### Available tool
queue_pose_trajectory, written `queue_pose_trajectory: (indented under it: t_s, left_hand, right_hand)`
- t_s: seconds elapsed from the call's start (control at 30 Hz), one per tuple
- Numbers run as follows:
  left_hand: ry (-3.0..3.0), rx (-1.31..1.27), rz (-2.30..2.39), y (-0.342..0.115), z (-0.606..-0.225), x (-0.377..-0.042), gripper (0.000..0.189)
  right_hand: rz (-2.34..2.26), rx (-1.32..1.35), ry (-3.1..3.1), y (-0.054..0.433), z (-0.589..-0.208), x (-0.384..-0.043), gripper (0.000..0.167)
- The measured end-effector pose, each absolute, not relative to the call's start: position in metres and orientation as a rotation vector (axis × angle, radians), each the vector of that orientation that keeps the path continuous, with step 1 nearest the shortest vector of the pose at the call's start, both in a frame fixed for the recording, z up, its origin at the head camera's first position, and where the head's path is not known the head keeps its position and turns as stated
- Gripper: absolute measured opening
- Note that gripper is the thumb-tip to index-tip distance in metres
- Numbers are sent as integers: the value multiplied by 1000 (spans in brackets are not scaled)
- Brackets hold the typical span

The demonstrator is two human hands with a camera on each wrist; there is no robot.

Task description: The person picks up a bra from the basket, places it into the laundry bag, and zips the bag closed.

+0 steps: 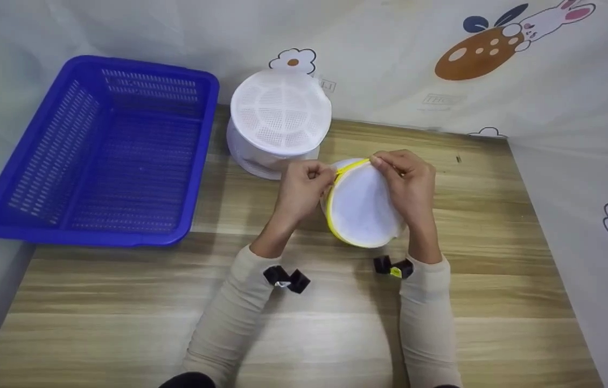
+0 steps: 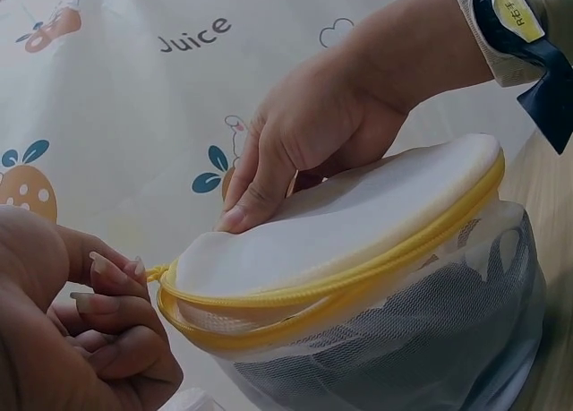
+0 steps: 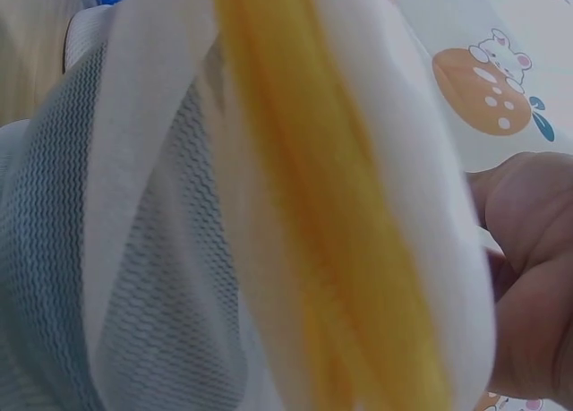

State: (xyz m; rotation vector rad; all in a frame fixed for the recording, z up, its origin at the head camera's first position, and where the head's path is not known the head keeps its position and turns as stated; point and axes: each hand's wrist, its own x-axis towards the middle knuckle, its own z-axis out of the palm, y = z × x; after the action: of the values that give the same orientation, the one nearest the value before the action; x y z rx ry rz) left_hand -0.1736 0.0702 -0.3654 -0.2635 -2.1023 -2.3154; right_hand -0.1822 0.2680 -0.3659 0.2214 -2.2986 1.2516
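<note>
A round mesh laundry bag (image 1: pixel 364 210) stands tilted on the table, its white top edged by a yellow zipper (image 2: pixel 385 272). Toward the left hand, the zipper's two sides spread apart, leaving a gap. Thumb and fingertips of my left hand (image 1: pixel 304 186) pinch the zipper pull (image 2: pixel 156 273) at the bag's far left edge. My right hand (image 1: pixel 409 183) grips the far right part of the rim, its thumb lying on the white top. Close up in the right wrist view, grey mesh (image 3: pixel 54 196) forms the bag's side; what lies inside is hidden.
Behind the bag, to the left, stands a white cylindrical mesh bag (image 1: pixel 282 113). A blue plastic basket (image 1: pixel 208 140) with slotted walls occupies the table's left side. Patterned sheeting (image 1: pixel 379 64) hangs along the back and right edges of the wooden table (image 1: pixel 497 258).
</note>
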Motion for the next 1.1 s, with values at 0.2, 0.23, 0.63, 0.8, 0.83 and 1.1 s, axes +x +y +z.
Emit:
queue_pose_trajectory:
  t_s: [0.2,0.23,0.63,0.8,0.83,1.1]
  left_hand:
    - [-2105,-253,-2325,71,-366,-173,20]
    - [-2106,-251,-2322,71,-367,-173,20]
    - [-2118,-264,-2276,70,-366,-174,22]
    - [-2117,-271,-2260,70,-366,-174,21]
    - [-2114,-274,-2258,70,-366,-174,21]
    - [-2110,-270,-2244,69,-366,-174,21]
  right_hand:
    - [1234,179,-2297,261,-359,-178,9]
    - [1231,177,-2294,259,-355,-175,9]
    - [1249,178,-2240,247,-338,-166,7]
    - [1245,182,-2241,247,-339,-167,7]
    - [1246,182,-2239,247,-339,-167,7]
    - [1237,114,-2242,247,-337,-166,8]
